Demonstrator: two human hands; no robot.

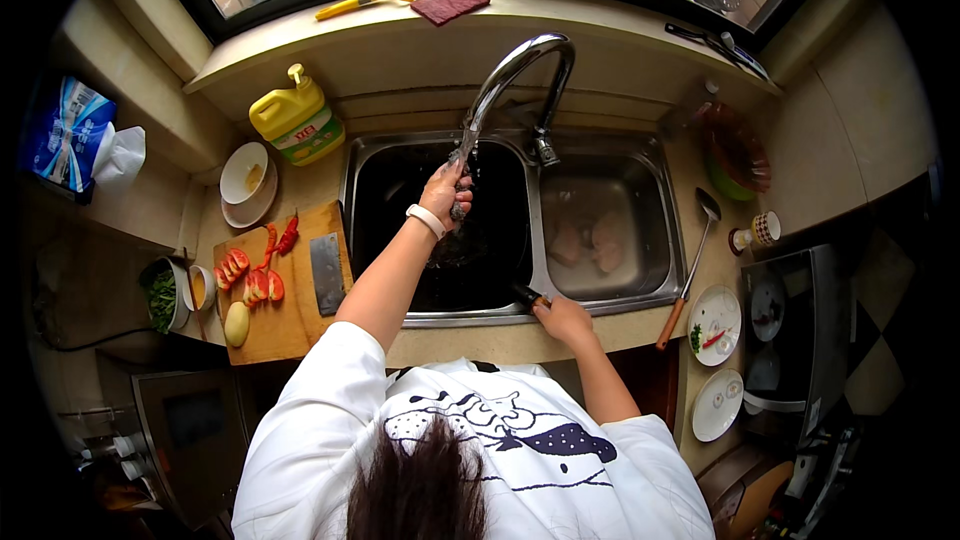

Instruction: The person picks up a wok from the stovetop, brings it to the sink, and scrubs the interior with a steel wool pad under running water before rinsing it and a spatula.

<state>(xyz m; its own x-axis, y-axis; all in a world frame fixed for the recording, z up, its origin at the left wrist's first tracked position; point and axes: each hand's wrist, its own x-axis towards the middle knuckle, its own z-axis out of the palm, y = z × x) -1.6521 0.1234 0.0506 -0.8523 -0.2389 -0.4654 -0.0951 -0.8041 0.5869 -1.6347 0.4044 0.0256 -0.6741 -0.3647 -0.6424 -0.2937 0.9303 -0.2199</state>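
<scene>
My left hand (442,191) is under the stream from the chrome faucet (517,64), above the left sink basin. Its fingers are curled, and splashing water hides whether anything lies in them. Inside that basin is a large black wok (480,277) with water moving in it. My right hand (568,321) grips the wok's handle (531,298) at the front rim of the sink. Pale pieces of what looks like meat (606,240) lie in cloudy water in the right basin (630,286).
Left are a wooden cutting board (289,330) with a cleaver (326,274), cut tomatoes (259,286), red chili peppers (287,236) and a peeled potato (237,324). A yellow detergent jug (296,116) stands behind. Right are a spatula (688,270) and two white plates (715,307).
</scene>
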